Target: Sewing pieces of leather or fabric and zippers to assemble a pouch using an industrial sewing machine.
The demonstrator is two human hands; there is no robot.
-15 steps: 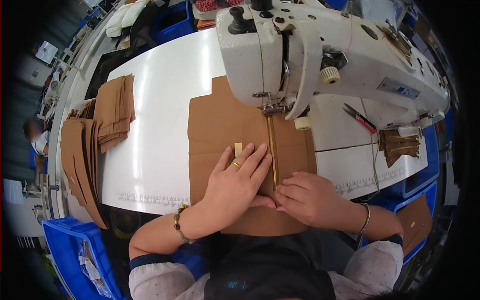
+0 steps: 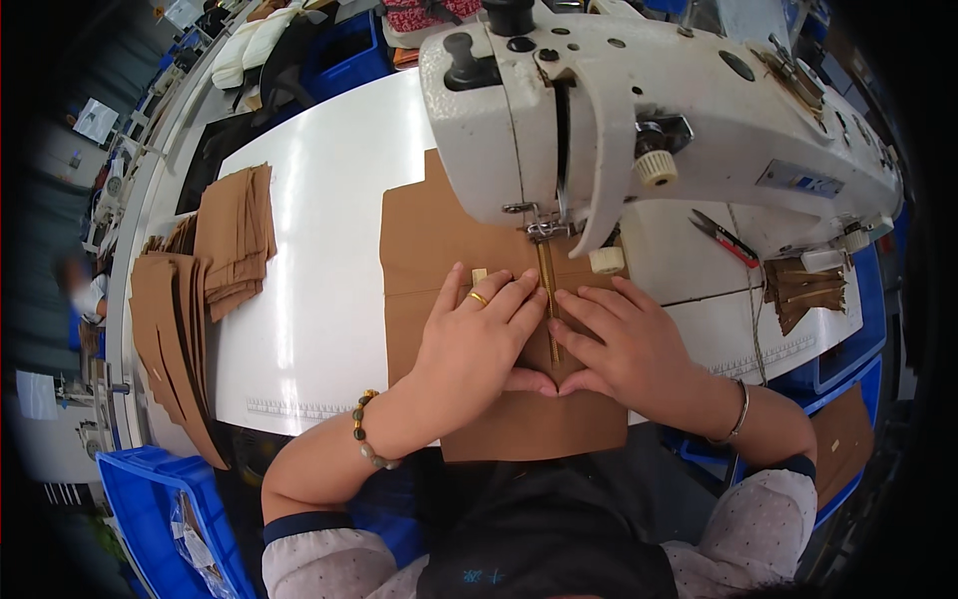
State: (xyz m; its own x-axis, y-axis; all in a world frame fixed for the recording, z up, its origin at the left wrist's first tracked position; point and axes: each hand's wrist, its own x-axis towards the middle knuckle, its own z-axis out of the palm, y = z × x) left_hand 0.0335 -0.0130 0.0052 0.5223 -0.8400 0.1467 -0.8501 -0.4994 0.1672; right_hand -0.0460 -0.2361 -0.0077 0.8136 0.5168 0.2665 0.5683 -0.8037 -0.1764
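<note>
A brown fabric panel (image 2: 534, 429) lies on the white table beneath the presser foot (image 2: 547, 232) of a white sewing machine (image 2: 689, 110). Down its middle runs a zipper (image 2: 546, 290) with gold-coloured teeth, leading up to the foot. To the left of the zipper my left hand (image 2: 474, 334) rests flat on the panel, fingers spread. On the other side my right hand (image 2: 629, 339) also lies flat, its fingers stretched toward the foot. Both thumbs reach inward and nearly touch below the zipper's near end. A small pale tag (image 2: 480, 275) shows by my left fingertips.
Stacks of brown fabric pieces (image 2: 235, 240) lie at the table's left. Right of the machine are thread snips (image 2: 726, 240) and a bundle of brown zipper strips (image 2: 803, 292). Blue bins stand at lower left (image 2: 150, 469) and lower right (image 2: 863, 374).
My right hand has gone from curled fingers at the zipper's near end to lying flat, further forward along its right side. My left hand has barely moved.
</note>
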